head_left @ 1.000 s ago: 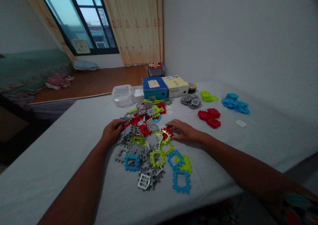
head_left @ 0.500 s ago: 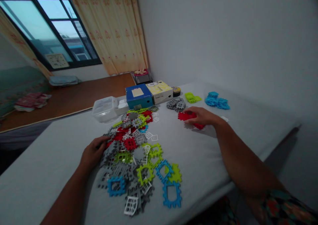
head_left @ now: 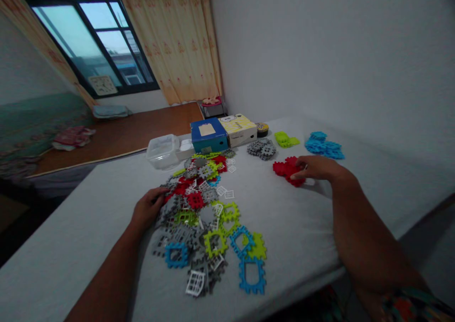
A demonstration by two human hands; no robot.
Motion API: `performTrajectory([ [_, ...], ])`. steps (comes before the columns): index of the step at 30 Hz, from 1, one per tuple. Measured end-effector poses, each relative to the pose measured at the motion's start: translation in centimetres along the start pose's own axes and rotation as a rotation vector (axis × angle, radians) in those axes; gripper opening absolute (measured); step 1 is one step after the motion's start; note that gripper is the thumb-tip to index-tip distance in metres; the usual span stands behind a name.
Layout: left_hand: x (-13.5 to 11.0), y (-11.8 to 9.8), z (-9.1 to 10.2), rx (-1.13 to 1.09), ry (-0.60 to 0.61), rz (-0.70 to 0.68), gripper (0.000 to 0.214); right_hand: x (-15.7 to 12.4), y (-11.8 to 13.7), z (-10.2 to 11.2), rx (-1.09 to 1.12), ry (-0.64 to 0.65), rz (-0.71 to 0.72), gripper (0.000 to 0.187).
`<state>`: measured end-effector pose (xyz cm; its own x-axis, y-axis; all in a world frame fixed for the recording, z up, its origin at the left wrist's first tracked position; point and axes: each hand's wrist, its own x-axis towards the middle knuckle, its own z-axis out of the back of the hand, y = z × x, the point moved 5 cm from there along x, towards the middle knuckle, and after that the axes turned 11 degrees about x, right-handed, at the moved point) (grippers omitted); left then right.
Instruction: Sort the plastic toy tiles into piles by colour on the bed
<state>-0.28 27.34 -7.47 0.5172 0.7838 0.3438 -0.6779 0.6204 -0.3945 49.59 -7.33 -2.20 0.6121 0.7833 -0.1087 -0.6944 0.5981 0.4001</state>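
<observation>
At the left edge of a mixed pile, my left hand [head_left: 147,209] has its fingers curled beside red pieces [head_left: 183,185] and grey pieces [head_left: 170,207]; whatever lies under the fingertips is hidden. On the right, my right hand [head_left: 314,167] has thumb and fingers closed on a red notched building panel at the side of a small red heap [head_left: 284,168]. Lime frames [head_left: 215,243], blue frames [head_left: 251,274] and white window lattices [head_left: 195,282] lie in and around the pile between my arms.
Behind the red heap are separate heaps of grey [head_left: 261,148], lime [head_left: 285,140] and blue pieces [head_left: 323,145]. A clear plastic box [head_left: 162,151], a blue box [head_left: 209,136], a yellow-white box [head_left: 237,129] and a round tin [head_left: 262,129] stand along the far side. A wall rises at right.
The view has swung slightly left, so everything sits further right. My right hand has shifted to the right side of the red heap, uncovering more of it. My left hand stays beside the pile.
</observation>
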Motion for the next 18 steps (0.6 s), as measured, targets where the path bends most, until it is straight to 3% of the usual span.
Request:
performTrajectory([
  [3, 0.0, -0.4, -0.1, 0.001, 0.001, -0.011, 0.038, 0.0, 2.2, 0.2, 0.027, -0.119, 0.048, 0.047],
  [5, -0.1, -0.6, -0.2, -0.005, -0.001, -0.016, 0.038, -0.6, 5.5, -0.6, 0.091, -0.138, 0.219, 0.037],
  [11, -0.5, -1.1, -0.4, -0.072, -0.003, 0.0, 0.034, -7.7, 19.4, -7.2, 0.261, 0.2, 1.018, 0.037],
  [15, -0.5, -1.2, -0.6, -0.068, -0.012, -0.022, 0.033, -13.7, 26.2, -11.0, 0.126, 0.292, 1.363, 0.045],
  [18, -0.5, -1.2, -0.7, -0.054, -0.019, -0.068, 0.034, -16.8, 29.1, -13.5, 0.032, 0.323, 1.561, 0.045],
])
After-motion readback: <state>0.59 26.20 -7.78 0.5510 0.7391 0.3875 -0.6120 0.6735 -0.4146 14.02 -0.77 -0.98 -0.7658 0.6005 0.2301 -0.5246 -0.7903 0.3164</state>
